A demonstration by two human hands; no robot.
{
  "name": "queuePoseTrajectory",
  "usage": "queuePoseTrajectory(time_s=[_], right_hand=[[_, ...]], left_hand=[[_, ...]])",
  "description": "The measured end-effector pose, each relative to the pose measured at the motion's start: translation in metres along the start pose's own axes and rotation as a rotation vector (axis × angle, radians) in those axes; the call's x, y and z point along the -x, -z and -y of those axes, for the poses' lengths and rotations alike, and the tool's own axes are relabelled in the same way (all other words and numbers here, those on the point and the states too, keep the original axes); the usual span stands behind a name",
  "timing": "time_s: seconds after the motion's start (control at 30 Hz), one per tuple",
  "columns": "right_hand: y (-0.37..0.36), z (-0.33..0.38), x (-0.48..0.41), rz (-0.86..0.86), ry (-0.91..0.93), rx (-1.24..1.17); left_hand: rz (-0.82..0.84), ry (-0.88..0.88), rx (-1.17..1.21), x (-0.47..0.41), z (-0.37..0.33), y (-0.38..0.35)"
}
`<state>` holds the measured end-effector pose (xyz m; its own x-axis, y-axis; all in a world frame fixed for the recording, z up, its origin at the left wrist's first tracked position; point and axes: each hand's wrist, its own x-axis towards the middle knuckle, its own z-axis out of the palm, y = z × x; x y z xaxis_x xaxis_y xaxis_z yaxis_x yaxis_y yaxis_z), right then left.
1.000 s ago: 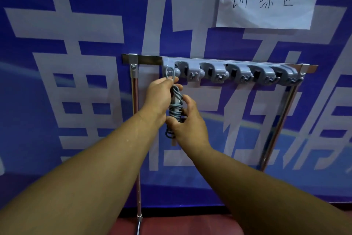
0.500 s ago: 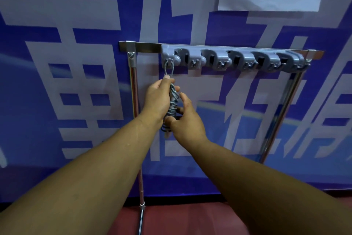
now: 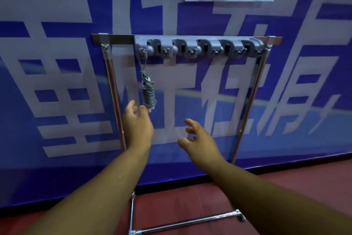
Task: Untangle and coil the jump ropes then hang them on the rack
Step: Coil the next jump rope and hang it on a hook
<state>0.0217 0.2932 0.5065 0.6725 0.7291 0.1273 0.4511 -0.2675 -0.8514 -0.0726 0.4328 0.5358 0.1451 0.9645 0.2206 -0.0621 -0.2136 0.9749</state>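
Release noted: our left hand (image 3: 137, 126) and right hand (image 3: 200, 139), gripping the grey coiled jump rope (image 3: 148, 94) a moment ago, are now apart, fingers loose, empty. It hangs from the leftmost grey plastic hook (image 3: 141, 51) of the chrome rack (image 3: 114, 90); we judge this rope hung.

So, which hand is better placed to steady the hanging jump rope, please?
Probably left: the left hand is just below the coiled jump rope; the right hand is lower, farther right.

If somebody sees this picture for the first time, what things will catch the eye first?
A grey coiled jump rope hangs from the leftmost hook of the rack, against a blue banner with big white characters. Below it, the left hand and the right hand are open and hold nothing.
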Motion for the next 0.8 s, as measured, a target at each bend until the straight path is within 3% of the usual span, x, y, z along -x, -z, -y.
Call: queuePoseTrajectory(time_s=[0.3,0.8], right_hand=[[0.073,-0.080,0.082,-0.106,-0.163,-0.017],[0.168,-0.166,0.202,-0.217,-0.337,-0.027]], left_hand=[[0.200,0.163,0.023,0.126,0.047,-0.041],[0.448,0.129,-0.046,0.256,0.043,-0.101]])
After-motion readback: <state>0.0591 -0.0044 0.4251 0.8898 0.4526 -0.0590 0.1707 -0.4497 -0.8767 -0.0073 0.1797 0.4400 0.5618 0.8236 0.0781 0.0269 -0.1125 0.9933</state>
